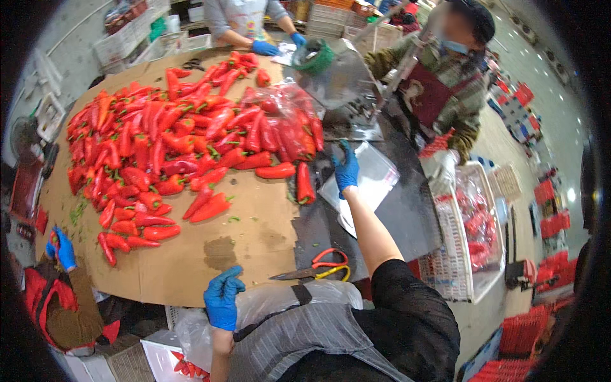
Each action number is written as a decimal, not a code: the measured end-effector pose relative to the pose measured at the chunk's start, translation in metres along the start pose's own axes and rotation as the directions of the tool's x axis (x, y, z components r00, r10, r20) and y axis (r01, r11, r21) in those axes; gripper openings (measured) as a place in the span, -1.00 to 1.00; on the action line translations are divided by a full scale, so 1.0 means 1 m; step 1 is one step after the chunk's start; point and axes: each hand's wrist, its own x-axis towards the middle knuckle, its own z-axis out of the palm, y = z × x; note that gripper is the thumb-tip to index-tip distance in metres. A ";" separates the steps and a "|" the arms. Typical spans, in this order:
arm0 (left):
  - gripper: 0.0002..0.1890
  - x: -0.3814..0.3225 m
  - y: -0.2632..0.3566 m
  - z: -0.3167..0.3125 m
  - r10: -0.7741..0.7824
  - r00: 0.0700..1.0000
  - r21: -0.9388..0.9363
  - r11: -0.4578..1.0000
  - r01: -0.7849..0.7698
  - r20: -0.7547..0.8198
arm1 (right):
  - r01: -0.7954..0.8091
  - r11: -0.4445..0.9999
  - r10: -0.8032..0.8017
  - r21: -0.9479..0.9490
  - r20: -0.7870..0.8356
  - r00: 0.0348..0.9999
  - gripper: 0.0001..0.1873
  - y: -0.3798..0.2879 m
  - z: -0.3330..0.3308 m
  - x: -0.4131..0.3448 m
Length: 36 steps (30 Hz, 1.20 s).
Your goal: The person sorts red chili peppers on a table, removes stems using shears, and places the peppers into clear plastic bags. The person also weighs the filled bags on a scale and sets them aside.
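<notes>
My right hand, in a blue glove, reaches over a stack of clear plastic bags on the dark tabletop. Its fingers are apart, and I see nothing held in it. In a matching glove, my left hand hovers near the front table edge, fingers loosely bent, with nothing visible in it. Between my arms lie scissors with one red and one yellow handle. A large heap of red peppers covers the cardboard. Clear plastic lies over peppers at the heap's right side. A single pepper lies left of the bags.
Beyond my right hand stands a shiny metal stand beside a green basket. A masked co-worker touches a white crate of bagged peppers. Other gloved co-workers are at the far side and lower left.
</notes>
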 end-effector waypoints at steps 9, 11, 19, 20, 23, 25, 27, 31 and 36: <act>-0.72 0.004 -0.006 0.009 -0.076 0.995 -0.010 0.997 0.077 0.057 | -0.480 0.836 0.423 -0.267 -0.243 0.873 -0.73 0.087 -0.111 -0.050; -0.72 0.005 -0.009 0.013 -0.073 0.994 -0.037 0.996 0.077 0.080 | -0.354 0.897 0.258 -0.266 -0.336 0.906 -0.79 0.086 -0.107 -0.051; -0.73 0.005 -0.013 0.007 0.010 0.998 0.048 0.999 -0.013 0.064 | -0.380 0.925 0.363 0.029 -0.370 0.855 -0.86 0.058 -0.087 -0.012; -0.73 0.005 -0.013 0.004 0.001 0.999 0.051 0.999 -0.004 0.049 | -0.497 0.774 0.621 0.392 -0.317 0.717 -0.90 0.051 -0.081 -0.002; -0.74 0.008 -0.016 -0.002 -0.022 0.999 -0.006 1.000 0.022 0.042 | -0.590 -0.029 0.875 0.807 0.306 0.374 -0.92 0.010 -0.079 0.029; -0.72 0.015 -0.015 -0.005 -0.016 0.999 0.003 1.000 0.016 0.037 | -0.640 0.063 0.452 0.766 0.550 0.702 -0.80 -0.046 -0.067 0.047; -0.67 0.022 -0.010 -0.006 0.077 0.997 0.039 0.996 -0.076 -0.017 | -0.637 0.329 -0.015 0.697 0.679 0.734 -0.85 -0.118 -0.068 0.045; -0.45 0.052 0.014 -0.009 0.493 0.868 0.194 0.859 -0.475 -0.060 | -0.638 0.528 -0.504 0.561 0.811 0.296 -0.81 -0.245 -0.079 0.022; -0.37 0.069 0.030 -0.003 0.518 0.850 0.539 0.691 -0.482 0.096 | -0.927 0.214 -0.534 0.308 0.831 0.153 -0.74 -0.296 -0.082 -0.003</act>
